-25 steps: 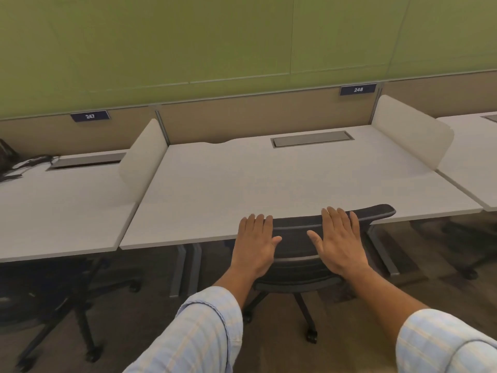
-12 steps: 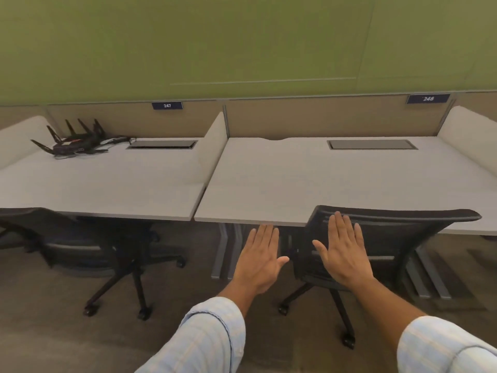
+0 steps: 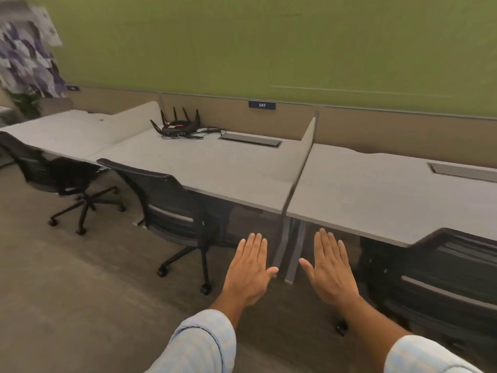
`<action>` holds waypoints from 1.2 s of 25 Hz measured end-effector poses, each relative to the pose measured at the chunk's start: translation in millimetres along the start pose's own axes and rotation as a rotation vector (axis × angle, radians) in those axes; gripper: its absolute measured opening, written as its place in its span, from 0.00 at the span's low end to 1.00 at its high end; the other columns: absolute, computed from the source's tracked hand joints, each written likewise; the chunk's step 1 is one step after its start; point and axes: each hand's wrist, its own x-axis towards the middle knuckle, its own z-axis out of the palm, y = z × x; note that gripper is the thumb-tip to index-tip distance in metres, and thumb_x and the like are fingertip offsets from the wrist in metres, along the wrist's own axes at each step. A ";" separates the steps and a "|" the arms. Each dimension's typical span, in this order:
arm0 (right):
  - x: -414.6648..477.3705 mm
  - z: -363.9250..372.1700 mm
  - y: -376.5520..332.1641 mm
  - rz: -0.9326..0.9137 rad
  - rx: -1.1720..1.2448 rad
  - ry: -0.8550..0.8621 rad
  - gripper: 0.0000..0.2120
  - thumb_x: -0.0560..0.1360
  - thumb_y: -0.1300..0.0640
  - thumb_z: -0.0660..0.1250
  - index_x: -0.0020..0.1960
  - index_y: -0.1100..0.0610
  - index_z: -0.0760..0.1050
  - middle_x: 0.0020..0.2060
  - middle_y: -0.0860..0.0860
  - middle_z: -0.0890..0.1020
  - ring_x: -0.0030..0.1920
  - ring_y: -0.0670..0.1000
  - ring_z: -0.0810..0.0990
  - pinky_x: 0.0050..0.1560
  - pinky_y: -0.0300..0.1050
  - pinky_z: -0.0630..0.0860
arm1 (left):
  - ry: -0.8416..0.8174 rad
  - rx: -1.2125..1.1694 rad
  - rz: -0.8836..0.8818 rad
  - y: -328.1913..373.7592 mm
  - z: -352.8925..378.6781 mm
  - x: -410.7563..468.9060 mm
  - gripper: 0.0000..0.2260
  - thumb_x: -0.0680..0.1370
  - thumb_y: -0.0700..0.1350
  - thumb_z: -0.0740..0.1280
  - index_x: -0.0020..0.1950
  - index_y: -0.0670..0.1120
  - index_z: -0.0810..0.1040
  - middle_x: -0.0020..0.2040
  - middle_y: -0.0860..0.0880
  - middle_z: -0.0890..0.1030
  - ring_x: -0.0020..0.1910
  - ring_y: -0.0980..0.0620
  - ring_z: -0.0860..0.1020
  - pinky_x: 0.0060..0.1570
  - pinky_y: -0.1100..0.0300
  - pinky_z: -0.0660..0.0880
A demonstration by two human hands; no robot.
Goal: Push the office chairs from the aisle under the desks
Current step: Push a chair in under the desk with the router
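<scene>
Three office chairs, three desks, two hands. Middle chair at desk 247, backrest towards aisle, seat half under. Right chair tucked under right desk; left chair angled out. Left hand, right hand flat, fingers spread, empty. Earlier both hands pressed right chair's back; now off it, view swung left.

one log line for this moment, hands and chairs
left hand open, empty | right hand open, empty | middle chair not tucked | right chair at desk edge
</scene>
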 end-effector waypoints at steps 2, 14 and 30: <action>11.7 7.7 -57.3 -0.095 0.011 -0.027 0.41 0.84 0.30 0.39 0.85 0.56 0.35 0.84 0.56 0.37 0.83 0.54 0.32 0.81 0.55 0.33 | 0.014 -0.005 -0.079 -52.7 -0.1 -29.5 0.39 0.83 0.68 0.37 0.85 0.42 0.46 0.86 0.40 0.47 0.85 0.42 0.42 0.83 0.41 0.47; 68.6 49.7 -315.2 -0.441 0.095 -0.105 0.41 0.84 0.29 0.37 0.85 0.58 0.38 0.85 0.57 0.40 0.83 0.56 0.35 0.81 0.58 0.36 | 0.007 0.043 -0.456 -255.0 1.4 -149.8 0.37 0.85 0.65 0.46 0.85 0.40 0.47 0.86 0.39 0.49 0.85 0.42 0.44 0.83 0.43 0.44; 283.3 90.2 -552.4 -0.636 0.154 -0.037 0.43 0.84 0.28 0.39 0.85 0.58 0.40 0.85 0.56 0.39 0.83 0.55 0.32 0.80 0.57 0.33 | 0.037 0.084 -0.665 -531.2 -21.8 -84.0 0.37 0.85 0.66 0.44 0.85 0.41 0.44 0.86 0.40 0.46 0.85 0.43 0.41 0.83 0.43 0.45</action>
